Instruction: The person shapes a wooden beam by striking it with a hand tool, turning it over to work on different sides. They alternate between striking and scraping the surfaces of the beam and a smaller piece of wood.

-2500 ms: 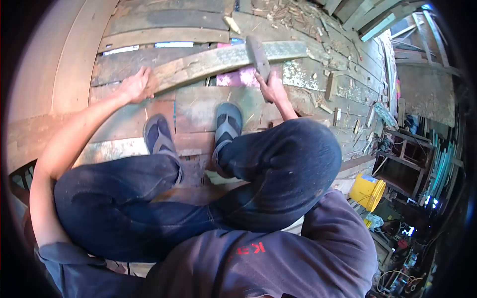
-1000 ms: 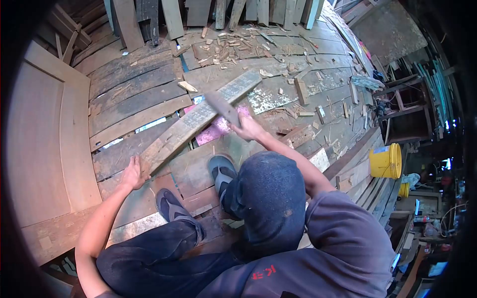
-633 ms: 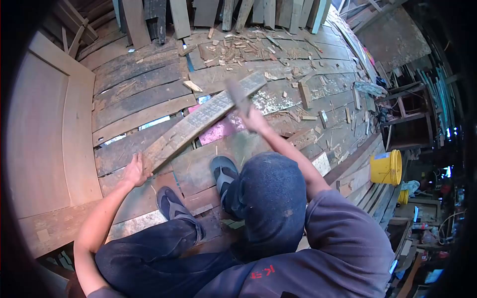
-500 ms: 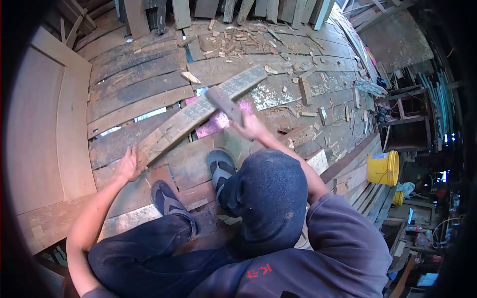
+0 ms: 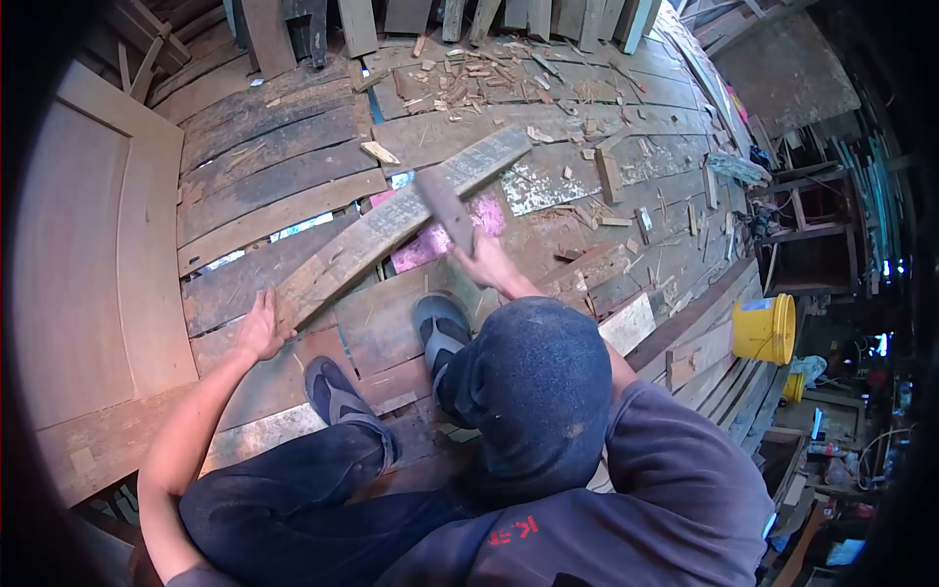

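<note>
A long wooden beam [image 5: 372, 233] lies diagonally over the floor boards in front of my feet. My left hand [image 5: 262, 328] grips its near left end, fingers over the edge. My right hand [image 5: 486, 264] is closed on the handle of a wooden mallet [image 5: 443, 203], slightly blurred. The mallet's head is at the beam's upper half; whether it touches the wood I cannot tell. Under the beam a pink sheet [image 5: 416, 252] shows between the boards.
A wooden panel [image 5: 73, 245] stands at the left. Wood chips [image 5: 479, 83] and offcuts are scattered ahead. Planks [image 5: 699, 357] and a yellow bucket [image 5: 763, 330] are at the right. My shoes [image 5: 442, 328] are near the beam.
The mallet and my right hand have shifted slightly right and down in view. My left hand still holds the beam's end. The whole scene has shifted a little to the right.
</note>
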The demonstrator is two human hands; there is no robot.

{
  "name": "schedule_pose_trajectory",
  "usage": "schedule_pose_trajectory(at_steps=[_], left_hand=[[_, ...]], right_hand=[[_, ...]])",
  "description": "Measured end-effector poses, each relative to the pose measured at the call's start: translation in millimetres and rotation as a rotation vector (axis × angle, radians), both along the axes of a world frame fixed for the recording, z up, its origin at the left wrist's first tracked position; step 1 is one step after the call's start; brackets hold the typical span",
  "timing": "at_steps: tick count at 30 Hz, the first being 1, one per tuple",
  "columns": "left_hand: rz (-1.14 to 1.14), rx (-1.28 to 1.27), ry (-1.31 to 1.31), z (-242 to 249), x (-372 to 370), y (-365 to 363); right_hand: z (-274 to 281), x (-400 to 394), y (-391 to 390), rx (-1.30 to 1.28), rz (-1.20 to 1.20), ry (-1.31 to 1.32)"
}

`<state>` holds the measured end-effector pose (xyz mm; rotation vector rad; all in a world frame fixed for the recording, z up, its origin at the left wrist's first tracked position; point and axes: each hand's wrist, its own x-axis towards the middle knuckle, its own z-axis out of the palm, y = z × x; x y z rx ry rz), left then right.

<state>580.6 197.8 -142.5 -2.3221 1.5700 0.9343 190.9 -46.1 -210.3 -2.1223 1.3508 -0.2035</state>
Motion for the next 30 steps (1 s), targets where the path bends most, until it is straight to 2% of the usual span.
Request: schedule_pose_trajectory(at_steps=[2,3,9,12,13,16,18,20,22,24,27,28,29,30], left_hand=[[-0.034,-0.028,-0.029,-6.1,3.1,5.0],[-0.051,-0.044,-0.042,-9.4,3.6,6.3],[-0.033,-0.004,-0.038,2.3,-0.2,2.7],[-0.055,-0.028,-0.044,-8.4,4.8,4.7],[-0.052,-0.004,-0.042,-5.1,4.5,2.9],[-0.030,0.032,-0.037,6.1,1.8,-0.5],[-0.034,0.020,-0.036,3.4,0.4,2.6],[-0.061,-0.028,-0.028,-11.9,4.5,8.1],[-0.062,-0.017,-0.037,-7.5,4.8,6.6],[-0.032,0.057,-0.051,11.6,-4.1,-0.8],[-0.019,0.069,-0.054,13.8,-6.1,-3.7],[-0.028,0.062,-0.052,12.4,-8.0,-3.3],[-0.034,0.052,-0.053,11.7,-6.7,-3.5],[-0.039,0.044,-0.056,11.2,-5.7,-3.8]], right_hand=[[40.8,1.8,8.9,0.041,0.094,0.190],[38.2,-5.1,-8.3,0.016,0.135,0.258],[1.9,3.6,-124.0,-0.033,-0.347,0.035],[-2.1,31.4,-91.1,-0.074,-0.445,-0.020],[24.1,37.2,-57.4,-0.042,-0.390,0.005],[10.1,27.3,5.8,-0.045,0.092,-0.021],[30.5,17.6,12.2,0.021,0.146,0.122],[27.7,-7.1,-26.1,-0.074,0.114,0.268],[7.9,-30.1,-78.8,-0.060,-0.177,0.231],[-7.9,-43.6,-120.9,-0.219,-0.430,0.121],[20.7,-23.4,-129.9,-0.107,-0.492,0.123],[34.5,-12.8,-109.4,-0.082,-0.396,-0.045],[18.4,-11.4,-100.8,-0.149,-0.208,0.041],[22.4,-2.1,-76.4,-0.091,-0.120,0.106]])
